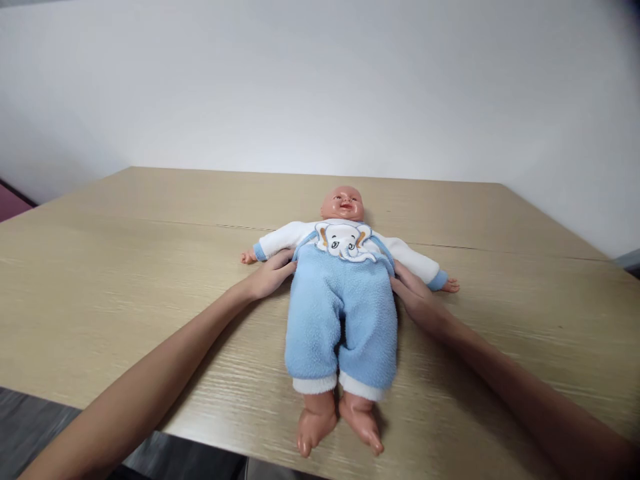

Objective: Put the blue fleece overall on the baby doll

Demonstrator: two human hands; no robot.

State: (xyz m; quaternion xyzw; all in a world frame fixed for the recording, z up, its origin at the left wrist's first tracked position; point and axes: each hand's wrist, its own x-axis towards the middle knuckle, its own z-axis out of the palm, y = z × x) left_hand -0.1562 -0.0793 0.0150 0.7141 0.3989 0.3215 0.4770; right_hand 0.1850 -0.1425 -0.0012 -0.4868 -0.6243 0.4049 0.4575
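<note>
A baby doll (345, 280) lies on its back on the wooden table (150, 267), head away from me and bare feet toward the near edge. It wears light blue fleece overalls (340, 313) with an elephant bib over a white long-sleeved top. My left hand (270, 273) presses against the doll's side at the waist, under its outstretched arm, fingers together on the fabric. My right hand (413, 290) rests against the other side of the waist, its fingertips hidden in the overalls. Both forearms stretch over the table.
The table's near edge runs across the lower left, with dark floor (30, 427) below. A seam crosses the tabletop behind the doll. A plain white wall (320, 87) stands beyond the far edge.
</note>
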